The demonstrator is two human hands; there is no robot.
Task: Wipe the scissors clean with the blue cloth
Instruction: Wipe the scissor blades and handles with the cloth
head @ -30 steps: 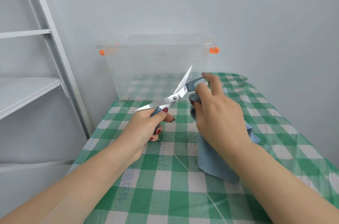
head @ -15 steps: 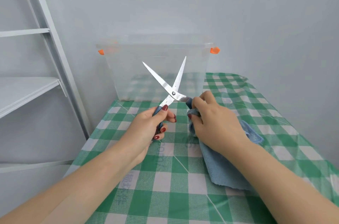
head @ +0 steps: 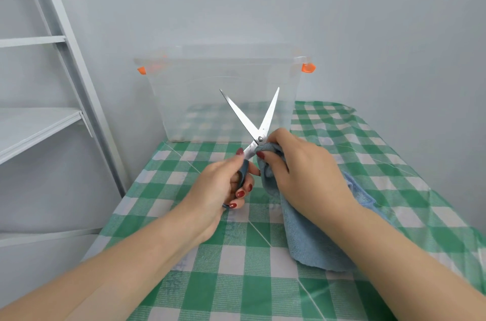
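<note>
Scissors (head: 260, 138) stand in the air above the checked tabletop (head: 236, 281), near the middle of the view. The blades are spread in a V with the tips toward eleven and one o'clock, and the pivot screw shows at the crossing. The left hand (head: 218, 189) grips the grey-blue handle at seven o'clock from the pivot, its fingers (head: 243, 190) curled round the loop and the thumb lying up along the shank. The right hand (head: 302, 168), at four o'clock from the pivot, pinches a bunched fold of the blue cloth (head: 310, 236) against the metal just below the screw. The second handle is hidden under cloth and hand. The rest of the cloth trails toward five o'clock and lies on the tabletop beneath the right forearm.

The scissors look light and stiff, with smooth steel likely to slide easily under fabric. The edges and points are the hazard, so the safe hold is the handle. Each blade is best wiped from the pivot outward along its flat, with the fingers kept off the edge. The two halves probably swing freely about the screw, so the bare handle needs a firm hold. The cloth is soft and limp, and a thick fold between fingers and blade would suit.

A clear box (head: 223, 100) with orange clips stands at twelve o'clock, and a white shelf (head: 31, 126) at nine.
</note>
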